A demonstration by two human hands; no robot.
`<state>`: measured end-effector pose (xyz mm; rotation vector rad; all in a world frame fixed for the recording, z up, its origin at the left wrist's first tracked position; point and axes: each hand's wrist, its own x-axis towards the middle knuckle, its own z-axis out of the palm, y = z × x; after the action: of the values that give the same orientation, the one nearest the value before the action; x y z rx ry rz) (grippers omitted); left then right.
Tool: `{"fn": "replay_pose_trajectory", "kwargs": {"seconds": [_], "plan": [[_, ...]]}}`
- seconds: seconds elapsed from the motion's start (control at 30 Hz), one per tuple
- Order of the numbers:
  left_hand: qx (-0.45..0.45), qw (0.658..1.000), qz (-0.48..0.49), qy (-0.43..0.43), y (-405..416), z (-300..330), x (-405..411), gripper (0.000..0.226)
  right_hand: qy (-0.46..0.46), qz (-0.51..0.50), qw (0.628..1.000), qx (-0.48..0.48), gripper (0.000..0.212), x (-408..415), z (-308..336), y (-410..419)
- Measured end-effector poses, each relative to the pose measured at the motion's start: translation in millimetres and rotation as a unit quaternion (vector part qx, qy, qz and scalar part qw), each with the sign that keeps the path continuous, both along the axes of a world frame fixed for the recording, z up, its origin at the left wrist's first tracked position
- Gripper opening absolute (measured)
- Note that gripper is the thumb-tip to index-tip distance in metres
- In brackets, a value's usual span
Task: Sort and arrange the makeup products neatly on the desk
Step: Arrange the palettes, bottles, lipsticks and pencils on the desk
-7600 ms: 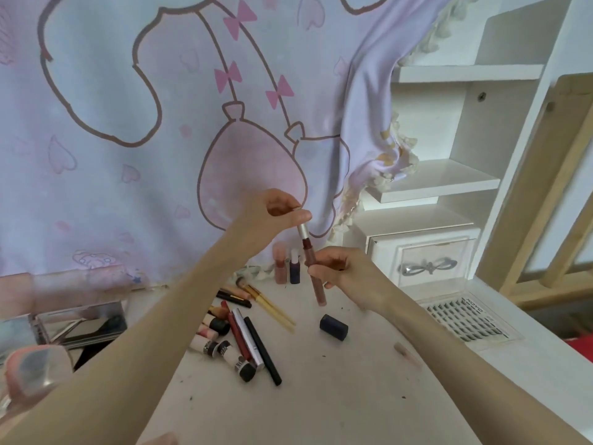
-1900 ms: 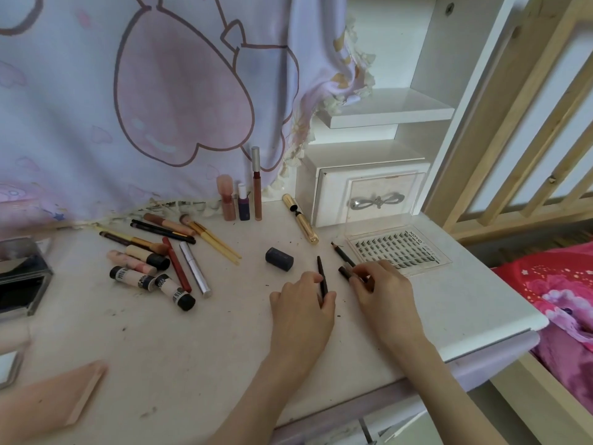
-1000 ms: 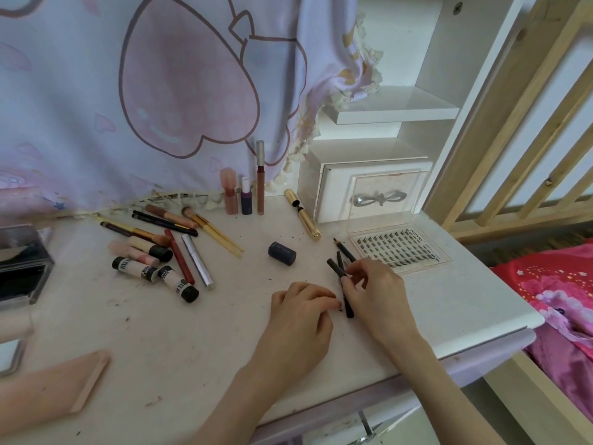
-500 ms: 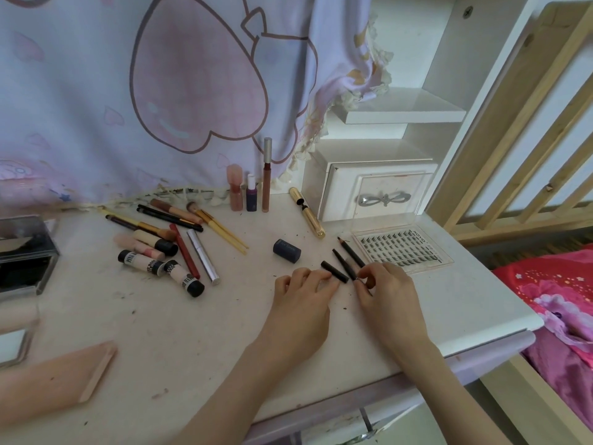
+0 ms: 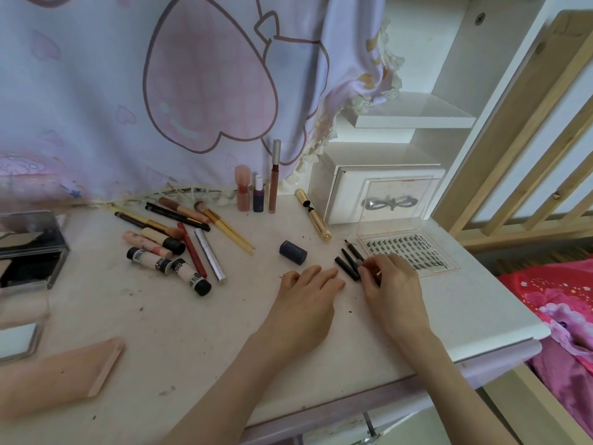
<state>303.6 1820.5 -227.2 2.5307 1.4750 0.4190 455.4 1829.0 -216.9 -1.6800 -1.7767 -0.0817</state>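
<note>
In the head view, the lower ends of the three dark pencils (image 5: 350,262) disappeared under the right hand (image 5: 392,292), so how far they ran was not visible. On the left edge a dark clear-walled box (image 5: 30,248) was cut off by the frame and too blurred to make out its contents; a pale pink flat object (image 5: 57,377) near the front corner was likewise blurred.

The left hand (image 5: 303,305) lay palm down on the desk (image 5: 192,332), fingers straight and slightly spread, gripping nothing, its fingertips just short of the nearest pencil. The right hand rested beside it, fingers curled at the pencils' lower ends; whether they pinched a pencil or only touched it could not be told. The pencils lay side by side, slanted, just left of the clear lash tray (image 5: 407,252).

That tray sat open, its lid standing against the small white drawer (image 5: 385,194), rows of dark lashes inside. A gold tube (image 5: 313,218) lay before the drawer, and a dark blue cap (image 5: 293,252) lay alone near mid-desk. Three bottles (image 5: 258,194) stood upright against the curtain (image 5: 160,91). Left of them a loose heap of brushes and tubes (image 5: 173,245) lay crossed over one another.
</note>
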Motion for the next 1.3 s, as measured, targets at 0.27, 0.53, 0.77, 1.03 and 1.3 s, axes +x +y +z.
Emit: {"fn": "replay_pose_trajectory", "kwargs": {"seconds": [0.27,0.53,0.77,1.03,1.3], "plan": [[0.035,0.998,0.042,-0.038,-15.0,-5.9,-56.8,0.045,-0.014,0.095,0.99,-0.102,0.033,-58.6,20.4,30.5],[0.095,0.99,0.058,-0.082,-18.3,-14.6,-63.2,0.038,-0.067,0.096,0.979,-0.169,0.023,-98.3,21.5,75.3],[0.084,0.986,0.054,-0.135,-15.6,-18.4,-66.4,0.039,-0.063,0.132,0.978,-0.148,0.032,-125.6,22.3,106.3],[0.096,0.98,0.063,-0.162,-11.6,-21.1,-65.7,0.036,-0.044,0.134,0.983,-0.117,0.035,-142.6,11.9,116.3],[0.079,0.984,0.058,-0.15,-12.0,-17.8,-70.5,0.041,-0.032,0.113,0.991,-0.064,0.029,-117.3,19.1,79.0]]}}
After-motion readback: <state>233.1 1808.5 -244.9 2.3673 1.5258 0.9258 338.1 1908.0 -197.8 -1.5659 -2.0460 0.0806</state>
